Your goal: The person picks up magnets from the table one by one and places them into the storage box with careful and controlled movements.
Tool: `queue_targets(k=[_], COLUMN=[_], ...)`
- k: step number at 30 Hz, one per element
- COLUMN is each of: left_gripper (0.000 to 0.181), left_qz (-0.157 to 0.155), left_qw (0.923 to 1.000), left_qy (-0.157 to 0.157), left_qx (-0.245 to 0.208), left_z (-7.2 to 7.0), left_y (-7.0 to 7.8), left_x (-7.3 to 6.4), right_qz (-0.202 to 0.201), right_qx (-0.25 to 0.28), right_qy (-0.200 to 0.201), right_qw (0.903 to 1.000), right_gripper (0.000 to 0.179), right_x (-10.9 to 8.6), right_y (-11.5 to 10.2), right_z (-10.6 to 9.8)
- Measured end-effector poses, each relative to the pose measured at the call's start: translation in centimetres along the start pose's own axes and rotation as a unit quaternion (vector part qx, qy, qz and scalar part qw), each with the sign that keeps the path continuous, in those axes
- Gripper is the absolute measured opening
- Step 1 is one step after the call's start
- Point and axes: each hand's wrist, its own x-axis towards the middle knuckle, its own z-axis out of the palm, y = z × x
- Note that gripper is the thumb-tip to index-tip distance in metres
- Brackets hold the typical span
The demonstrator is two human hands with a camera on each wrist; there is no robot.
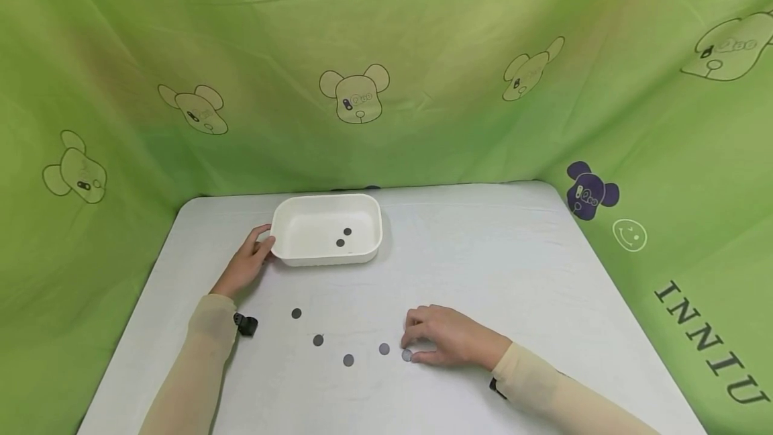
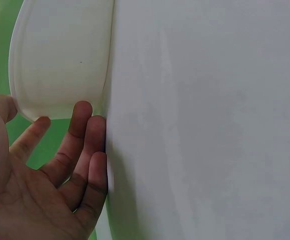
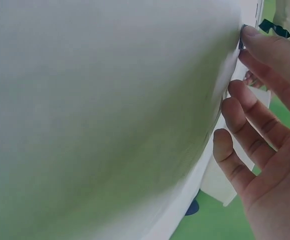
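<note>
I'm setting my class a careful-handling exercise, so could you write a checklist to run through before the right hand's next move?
1. White box upright with its top uncovered: ok.
2. Left hand at the box: ok, its fingers touch the left end.
3. Right hand has a grip on a disc: ok, pinched between thumb and forefinger.
4. That disc fully lifted off the table: cannot tell, the gap beneath it is not clear.
5. Room in the box: ok, only two dark discs lie inside.
6. Table cleared of loose discs: not ok, four discs lie there, spaced apart.
</note>
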Motion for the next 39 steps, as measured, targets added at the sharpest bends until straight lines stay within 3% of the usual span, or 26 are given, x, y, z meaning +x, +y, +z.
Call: queue_targets(k=[11,27,39], left_gripper=[0.059,0.058,0.057], left_qz=[0.002,-0.004,-0.013], left_qw=[1.0000,1.0000,0.9999], left_qy=[-0.002,-0.004,-0.004], left_qx=[-0.001,0.002,0.001], left_z=[-0.03,0.01,-0.01], left_y=[-0.12,-0.13,-0.11], left_x=[0.10,0.08,0.15], right_qz=[-0.012,0.029,-0.012], right_qx=[-0.012,0.030,0.011], right_qy=[0.004,-0.040,-0.006], right_qw=[0.9999,0.9983,0.9998], right_gripper=[0.017,0.015,0.017], right_x=[0.09,0.44,0.30], right_y=[-0.09,-0.78,-0.46], right_z=[-0.07,-0.48,-0.30])
